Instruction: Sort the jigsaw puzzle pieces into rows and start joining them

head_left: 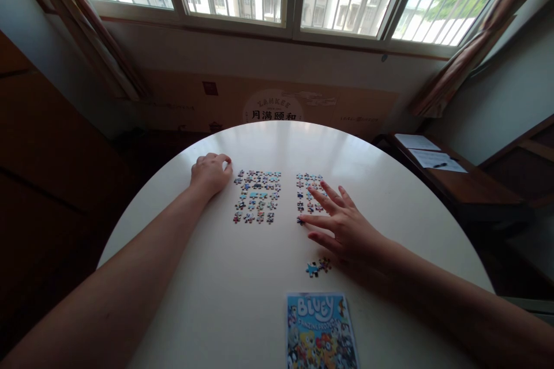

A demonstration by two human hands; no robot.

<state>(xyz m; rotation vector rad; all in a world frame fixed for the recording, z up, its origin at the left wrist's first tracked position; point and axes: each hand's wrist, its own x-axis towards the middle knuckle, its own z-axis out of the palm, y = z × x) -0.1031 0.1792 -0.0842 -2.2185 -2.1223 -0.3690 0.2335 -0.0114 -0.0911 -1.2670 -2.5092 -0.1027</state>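
White tabletop (pixel 208 288) carries two blocks of puzzle pieces (pixel 257 186), left hand (pixel 212 174) half-curled alongside, hold unclear, right hand (pixel 340 222) splayed, grasping nothing, fingertip (pixel 305 218) on one piece (pixel 299 221), apparently aligning it, which calls for light nudges.

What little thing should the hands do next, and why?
Perhaps the right hand should bring over one of the loose puzzle pieces, because they lie outside the right block of pieces, whose bottom row shows only one piece.

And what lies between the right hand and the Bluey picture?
In the head view, a small cluster of puzzle pieces lies on the white table between the right hand and the Bluey picture.
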